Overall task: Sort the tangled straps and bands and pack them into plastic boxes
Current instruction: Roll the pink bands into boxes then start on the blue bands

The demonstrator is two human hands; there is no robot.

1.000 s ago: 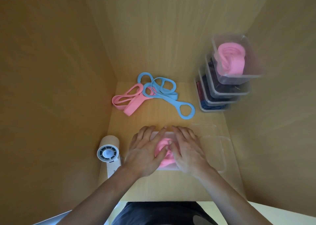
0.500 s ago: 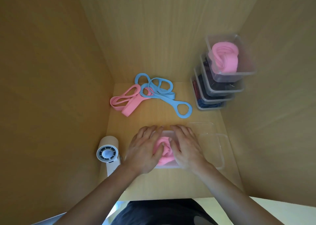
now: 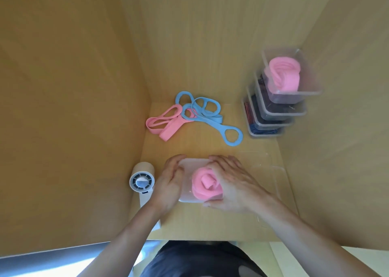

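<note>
Rolled pink band sits inside the clear plastic box, lower centre of frame, coiled tight so it fits the walls. Coil end sticks up a bit and looks springy; likely to unroll if let go.

Left hand grips the box's left wall, fingers curved round the far-left corner. Right hand grips the right side, fingers over the far rim, thumb at the near edge, palm partly over the roll. Probably bracing the box from both sides while keeping the coil down, ready for closing or lifting. No lid on it.

Just right of the box is a clear lid or second tray; can't tell which, too transparent.

Above centre lies the unsorted tangle: blue straps looped over a loose pink band, touching, well apart from the hands.

Upper right: stack of boxes in the corner, with a packed pink roll in the top one. Likely where this box goes.

White handheld fan stands just left of the left hand, close to the wrist.

Room: wooden floor is narrow, boxed in by the left wall and right wall. Open strip between box and tangle, and near edge at bottom. A path to the stack runs over the clear piece; the fan crowds any leftward move.
</note>
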